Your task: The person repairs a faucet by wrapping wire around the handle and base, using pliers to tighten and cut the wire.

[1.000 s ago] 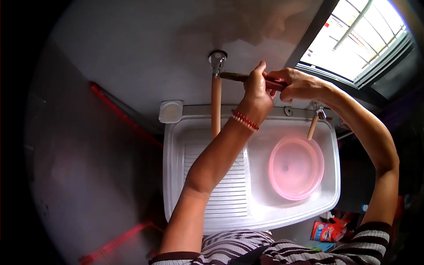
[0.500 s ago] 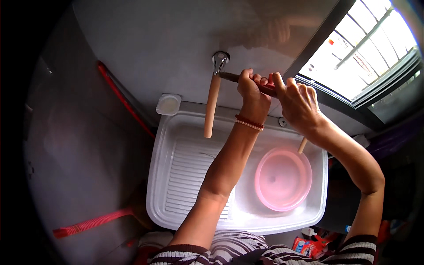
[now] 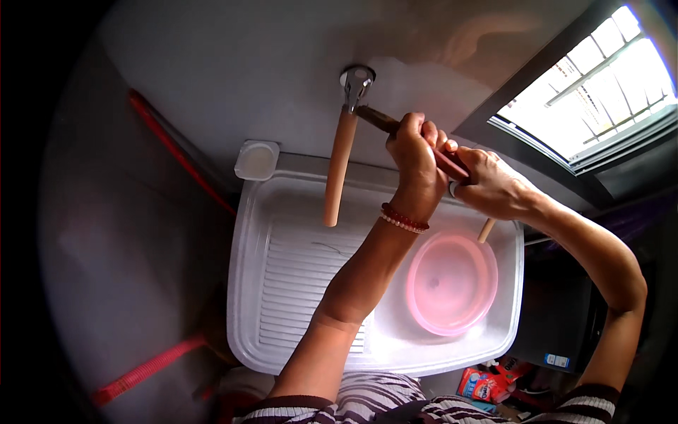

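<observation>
A chrome wall fitting (image 3: 359, 83) has a tan tubular piece (image 3: 339, 169) hanging from it. A dark metal tool (image 3: 378, 120) with a red handle (image 3: 452, 167) slopes down rightward, its tip against the fitting's lower part. My left hand (image 3: 417, 159) is closed around the tool's middle, a beaded bracelet on its wrist. Just right of it, my right hand (image 3: 494, 184) is closed on the handle end. Below both hands, a white washtub (image 3: 514, 311) with a ribbed board (image 3: 289, 297) holds a pink round basin (image 3: 452, 283).
A small white dish (image 3: 256, 160) sits on the tub's back left corner. A second tan tube (image 3: 486, 230) shows over the right side. A red pole (image 3: 162, 138) and red-handled item (image 3: 148, 371) stand left. Window (image 3: 586, 85) upper right; red packets (image 3: 480, 381) lie below right.
Both hands still hold the tool. The right hand has moved lower and rightward, and the tool slopes more steeply, its handle end down. The view has shifted slightly.
</observation>
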The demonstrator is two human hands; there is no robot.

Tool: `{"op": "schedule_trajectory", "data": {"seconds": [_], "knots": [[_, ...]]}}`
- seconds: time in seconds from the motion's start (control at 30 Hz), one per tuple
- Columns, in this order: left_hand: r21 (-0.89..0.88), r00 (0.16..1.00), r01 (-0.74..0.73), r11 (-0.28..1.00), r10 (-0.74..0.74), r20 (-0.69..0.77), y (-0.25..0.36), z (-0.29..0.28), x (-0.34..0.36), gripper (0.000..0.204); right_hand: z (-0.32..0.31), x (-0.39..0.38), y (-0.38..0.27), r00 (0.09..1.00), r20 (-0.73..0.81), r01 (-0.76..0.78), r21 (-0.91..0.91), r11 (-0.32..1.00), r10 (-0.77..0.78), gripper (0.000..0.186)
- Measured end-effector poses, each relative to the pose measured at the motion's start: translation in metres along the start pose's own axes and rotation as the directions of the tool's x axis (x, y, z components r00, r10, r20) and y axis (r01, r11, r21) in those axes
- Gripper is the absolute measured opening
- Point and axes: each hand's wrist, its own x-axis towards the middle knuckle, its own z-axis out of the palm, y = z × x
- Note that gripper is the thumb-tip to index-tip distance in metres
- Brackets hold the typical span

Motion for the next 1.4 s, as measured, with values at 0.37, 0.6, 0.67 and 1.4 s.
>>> {"op": "schedule_trajectory", "data": {"seconds": [0.37,0.6,0.67,1.4], "knots": [[0.311,0.937,0.058,0.949,0.056,-0.344,0.007,0.0,0.002,0.016,0.006,0.002,0.012,0.897,0.44,-0.329,0.597,0.732,0.045,0.012],[0.584,0.904,0.245,0.774,0.036,-0.426,0.014,0.008,-0.009,0.017,0.033,0.006,0.033,0.835,0.527,-0.417,0.794,0.443,-0.159,0.012],[0.666,0.889,0.196,0.72,0.156,-0.431,0.009,0.002,0.001,0.022,0.043,0.006,0.036,0.842,0.487,-0.383,0.843,0.378,-0.232,0.023],[0.411,0.975,-0.059,0.91,0.141,-0.172,0.003,-0.024,0.007,0.031,0.055,-0.031,-0.003,0.776,-0.587,-0.006,-0.371,0.928,-0.23,0.05]]}}
